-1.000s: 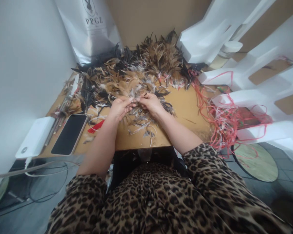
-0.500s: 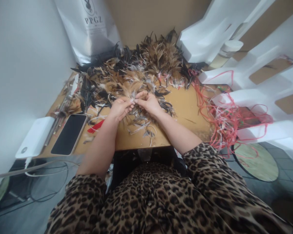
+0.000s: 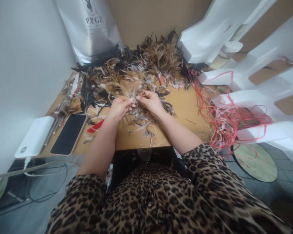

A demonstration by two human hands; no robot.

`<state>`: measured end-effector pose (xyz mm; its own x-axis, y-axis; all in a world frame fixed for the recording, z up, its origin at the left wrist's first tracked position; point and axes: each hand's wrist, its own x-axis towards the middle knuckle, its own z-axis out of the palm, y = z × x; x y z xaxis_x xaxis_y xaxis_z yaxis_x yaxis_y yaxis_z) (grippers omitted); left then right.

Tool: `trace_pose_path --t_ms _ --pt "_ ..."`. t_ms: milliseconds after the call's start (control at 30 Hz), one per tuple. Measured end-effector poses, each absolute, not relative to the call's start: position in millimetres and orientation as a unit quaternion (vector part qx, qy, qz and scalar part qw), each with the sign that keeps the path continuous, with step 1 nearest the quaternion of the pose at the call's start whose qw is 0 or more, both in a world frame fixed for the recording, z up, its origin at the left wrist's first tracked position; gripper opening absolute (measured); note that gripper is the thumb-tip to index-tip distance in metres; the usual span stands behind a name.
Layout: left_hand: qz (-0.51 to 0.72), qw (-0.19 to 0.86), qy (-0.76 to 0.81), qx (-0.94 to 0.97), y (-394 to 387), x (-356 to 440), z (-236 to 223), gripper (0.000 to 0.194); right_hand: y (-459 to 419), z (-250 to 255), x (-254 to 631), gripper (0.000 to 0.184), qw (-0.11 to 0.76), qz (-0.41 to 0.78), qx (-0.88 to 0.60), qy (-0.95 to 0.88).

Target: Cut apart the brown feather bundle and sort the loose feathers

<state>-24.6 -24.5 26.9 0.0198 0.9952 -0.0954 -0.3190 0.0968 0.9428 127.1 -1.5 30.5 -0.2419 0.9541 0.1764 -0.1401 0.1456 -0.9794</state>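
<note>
My left hand [image 3: 122, 107] is closed in a pinch on the base of a brown feather [image 3: 128, 88], whose vane fans upward from the fingertips. Just to the right, my right hand [image 3: 150, 103] pinches at the whitish fluff near the feather's lower end; whatever lies between thumb and finger is too small to make out. Both hands hover over a heap of loose brown and black feathers [image 3: 107, 81] on the tan table [image 3: 183, 107]. Below them lie grey down and stripped bits [image 3: 140, 118].
A phone [image 3: 68, 134] and a white power bank [image 3: 35, 136] with a cable lie at the left. Red strings [image 3: 224, 126] tangle over white slotted racks [image 3: 254, 133] at the right. Behind stand a silver bag [image 3: 92, 39], a feather bunch [image 3: 161, 55] and a white-capped bottle [image 3: 226, 52].
My right hand has shifted slightly right, widening the gap between the fingertips. My left hand stays nearly in place with the feather.
</note>
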Motion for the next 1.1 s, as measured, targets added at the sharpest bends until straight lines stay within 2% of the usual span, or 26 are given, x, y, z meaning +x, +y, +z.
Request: trace_pose_path --t_ms 300,567,700,1100 --pt "0.537 0.577 0.449 0.420 -26.7 -20.7 28.9 0.026 0.0 26.0 123.4 0.023 0.500 0.492 -0.377 -0.605" --pt "0.514 0.666 0.375 0.389 -20.5 -31.3 19.5 0.019 -5.7 34.5 127.4 0.031 0.472 0.557 -0.307 -0.610" --pt "0.501 0.682 0.362 0.390 -19.8 -33.0 17.4 0.018 -4.5 34.1 129.1 0.030 0.464 0.546 -0.312 -0.625" --pt "0.520 0.534 0.455 0.488 -27.3 -21.4 30.3 0.024 -4.3 30.0 122.6 0.022 0.513 0.477 -0.363 -0.615"
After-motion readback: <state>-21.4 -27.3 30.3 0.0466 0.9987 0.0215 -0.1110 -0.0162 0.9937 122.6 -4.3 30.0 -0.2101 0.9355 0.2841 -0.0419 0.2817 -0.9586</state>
